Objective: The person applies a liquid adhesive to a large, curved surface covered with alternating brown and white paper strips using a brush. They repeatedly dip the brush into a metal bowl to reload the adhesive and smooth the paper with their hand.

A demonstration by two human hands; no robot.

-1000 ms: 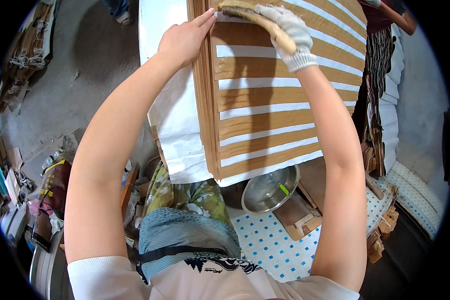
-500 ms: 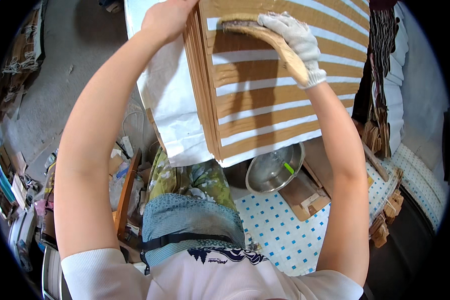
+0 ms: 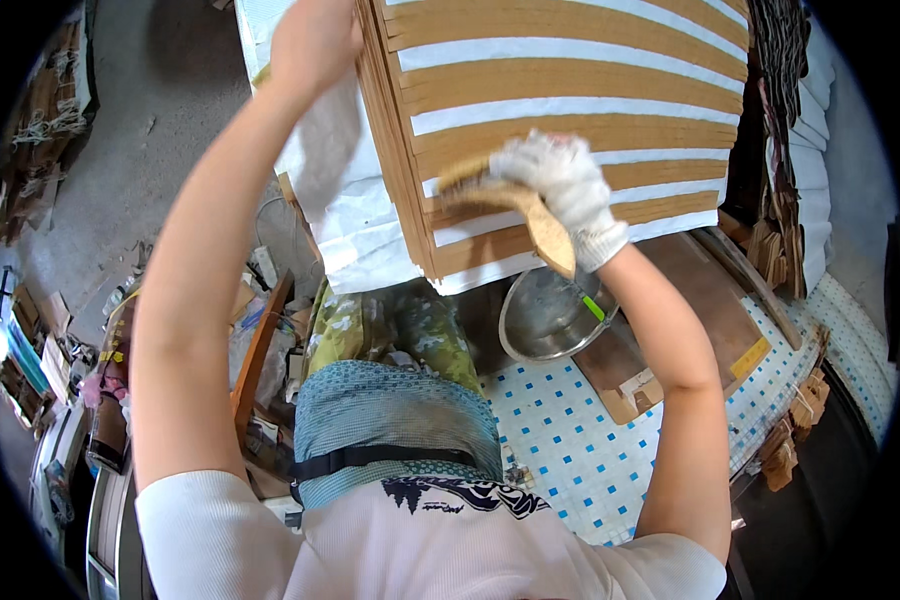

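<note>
Under gloved hand [image 3: 567, 190], worn tan brush [image 3: 510, 205].

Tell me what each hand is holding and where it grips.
The gloved right hand holds a tan, wood-coloured brush by its upper end. The bare left hand rests on the top left edge of the striped cardboard stack.

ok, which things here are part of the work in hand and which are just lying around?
In use:
right hand, gloved
wooden brush in it
stack of brown sheets with white stripes
left hand on the stack's edge

Lying about:
metal bowl
dotted mat
brown board
floor clutter
</note>
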